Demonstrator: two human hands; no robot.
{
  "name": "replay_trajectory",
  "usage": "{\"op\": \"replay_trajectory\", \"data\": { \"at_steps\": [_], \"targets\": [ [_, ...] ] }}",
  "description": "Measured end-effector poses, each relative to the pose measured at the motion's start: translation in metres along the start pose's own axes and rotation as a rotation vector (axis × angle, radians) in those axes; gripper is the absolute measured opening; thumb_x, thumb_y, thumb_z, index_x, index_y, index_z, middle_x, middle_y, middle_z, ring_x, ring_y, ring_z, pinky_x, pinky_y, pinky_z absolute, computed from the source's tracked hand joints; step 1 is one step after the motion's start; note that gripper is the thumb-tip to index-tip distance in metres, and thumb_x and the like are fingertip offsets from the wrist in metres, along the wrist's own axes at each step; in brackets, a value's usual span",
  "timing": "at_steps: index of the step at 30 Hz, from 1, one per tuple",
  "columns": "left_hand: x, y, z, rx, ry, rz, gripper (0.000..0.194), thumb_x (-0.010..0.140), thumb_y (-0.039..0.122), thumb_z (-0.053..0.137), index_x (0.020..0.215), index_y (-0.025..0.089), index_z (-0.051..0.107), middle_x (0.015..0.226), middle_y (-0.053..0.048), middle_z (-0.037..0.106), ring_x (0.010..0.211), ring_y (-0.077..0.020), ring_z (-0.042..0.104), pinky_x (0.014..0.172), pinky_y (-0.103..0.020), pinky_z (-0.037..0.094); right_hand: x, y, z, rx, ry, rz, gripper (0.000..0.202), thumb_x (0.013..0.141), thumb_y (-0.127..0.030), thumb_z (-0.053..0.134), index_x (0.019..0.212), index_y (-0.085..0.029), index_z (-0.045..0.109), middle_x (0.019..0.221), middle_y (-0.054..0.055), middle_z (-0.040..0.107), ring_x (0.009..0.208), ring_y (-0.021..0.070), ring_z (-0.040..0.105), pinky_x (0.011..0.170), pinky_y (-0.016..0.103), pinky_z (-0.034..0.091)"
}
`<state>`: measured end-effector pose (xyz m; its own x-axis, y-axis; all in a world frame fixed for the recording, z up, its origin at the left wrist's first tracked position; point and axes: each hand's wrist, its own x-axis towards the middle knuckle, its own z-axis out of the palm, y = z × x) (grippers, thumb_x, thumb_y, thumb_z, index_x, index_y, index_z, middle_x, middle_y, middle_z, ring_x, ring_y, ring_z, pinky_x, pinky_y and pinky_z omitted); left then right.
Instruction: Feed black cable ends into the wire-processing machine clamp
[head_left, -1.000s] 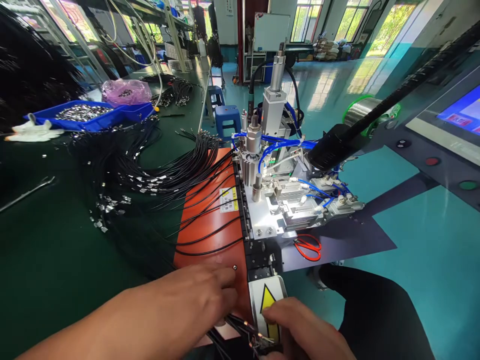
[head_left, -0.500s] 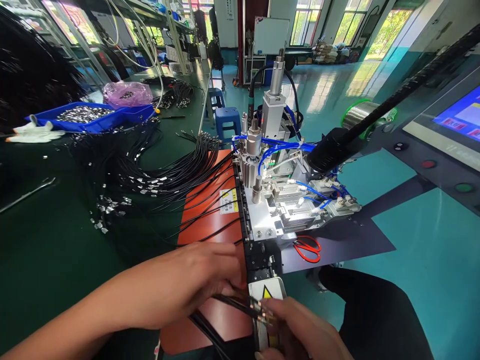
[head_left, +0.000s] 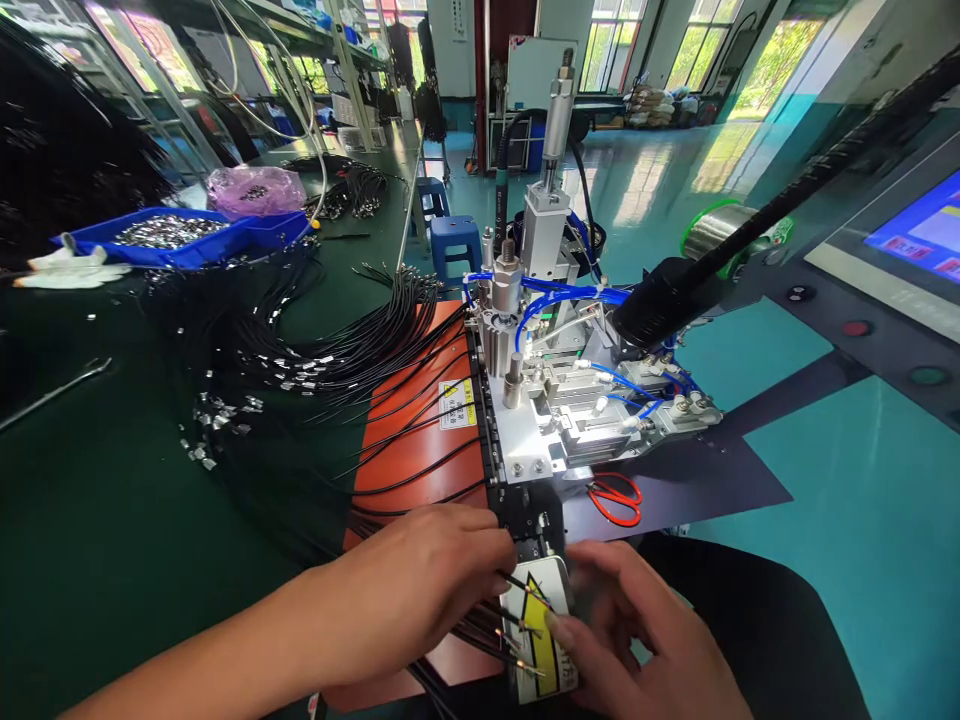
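A single camera rides on the person's head, facing forward and angled down. I'd say it sits closest to the bare left hand [head_left: 442, 570] and bare right hand [head_left: 649, 625], which loom large along the bottom edge. The silver metal machine [head_left: 574, 385] stands at middle range, near the centre. The view runs wide, from the dark green flat tabletop [head_left: 90, 540] on the left to the dark grey control panel [head_left: 892, 345], cut off at the right, with a white rectangular board [head_left: 532, 72] far off near the top.
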<state>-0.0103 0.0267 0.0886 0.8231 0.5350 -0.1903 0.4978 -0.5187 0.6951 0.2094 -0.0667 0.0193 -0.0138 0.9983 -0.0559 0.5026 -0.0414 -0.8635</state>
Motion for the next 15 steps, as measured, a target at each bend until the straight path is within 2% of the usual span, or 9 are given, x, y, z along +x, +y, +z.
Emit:
{"op": "replay_trajectory", "data": {
  "at_steps": [3,6,10,14,15],
  "targets": [
    [-0.005,0.004,-0.011,-0.014,0.010,0.049,0.018,0.098,0.010,0.049,0.093,0.018,0.065,0.098,-0.004,0.063,0.088,-0.0162,0.060,0.071,-0.023,0.046,0.005,-0.004,0.002,-0.021,-0.111,-0.115,0.022,0.085,-0.025,0.065,0.106,-0.025,0.067,0.072,-0.003,0.060,0.054,0.0109,0.057,0.050,0.018,0.050],
    [-0.010,0.007,-0.022,-0.061,-0.091,0.043,0.018,0.096,0.010,0.055,0.096,0.021,0.069,0.104,-0.002,0.066,0.093,-0.0161,0.062,0.078,-0.023,0.047,0.005,-0.003,0.005,-0.041,-0.151,-0.165,0.014,0.086,-0.022,0.062,0.098,-0.024,0.069,0.080,0.000,0.063,0.058,0.0107,0.057,0.052,0.019,0.047],
    [-0.012,0.003,-0.023,-0.015,-0.116,-0.042,0.029,0.091,0.000,0.050,0.093,0.021,0.069,0.098,-0.001,0.069,0.085,-0.0148,0.065,0.069,-0.021,0.046,0.002,0.001,0.008,-0.048,-0.184,-0.181,0.012,0.087,-0.020,0.060,0.092,-0.024,0.070,0.082,0.000,0.064,0.062,0.0105,0.060,0.057,0.019,0.048],
    [-0.017,-0.007,-0.022,0.116,-0.158,-0.084,0.029,0.081,-0.004,0.052,0.082,0.020,0.067,0.085,0.000,0.069,0.072,-0.0147,0.065,0.059,-0.021,0.043,0.001,0.004,0.010,-0.058,-0.189,-0.207,0.017,0.088,-0.017,0.057,0.094,-0.024,0.071,0.085,0.000,0.064,0.065,0.0102,0.061,0.059,0.019,0.048],
    [-0.019,-0.009,-0.022,0.160,-0.139,-0.083,0.028,0.079,-0.004,0.053,0.079,0.020,0.066,0.083,0.001,0.068,0.069,-0.0142,0.064,0.058,-0.021,0.042,0.001,0.004,0.010,-0.058,-0.194,-0.215,0.017,0.089,-0.018,0.057,0.095,-0.024,0.071,0.085,0.000,0.064,0.065,0.0103,0.061,0.058,0.019,0.048]
  ]
}}
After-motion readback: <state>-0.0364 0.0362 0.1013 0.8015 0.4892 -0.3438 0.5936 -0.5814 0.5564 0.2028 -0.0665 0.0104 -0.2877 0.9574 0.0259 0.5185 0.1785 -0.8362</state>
